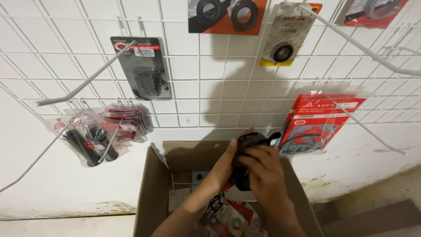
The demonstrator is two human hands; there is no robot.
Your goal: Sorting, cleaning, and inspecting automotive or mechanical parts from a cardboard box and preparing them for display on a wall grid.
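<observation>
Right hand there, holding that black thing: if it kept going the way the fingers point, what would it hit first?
Probably the black part it grips with the left hand; past that, up-left, the white wire grid. Depth unclear.

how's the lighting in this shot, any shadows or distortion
Head view: light from behind casts a dark shadow on the white grid panel above both hands and into the cardboard box; the wire hooks bow from wide-angle distortion; focus fairly sharp.

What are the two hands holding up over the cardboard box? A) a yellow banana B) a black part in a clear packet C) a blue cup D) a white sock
B: both the left hand and the right hand grip a black packaged part above the cardboard box.
</observation>
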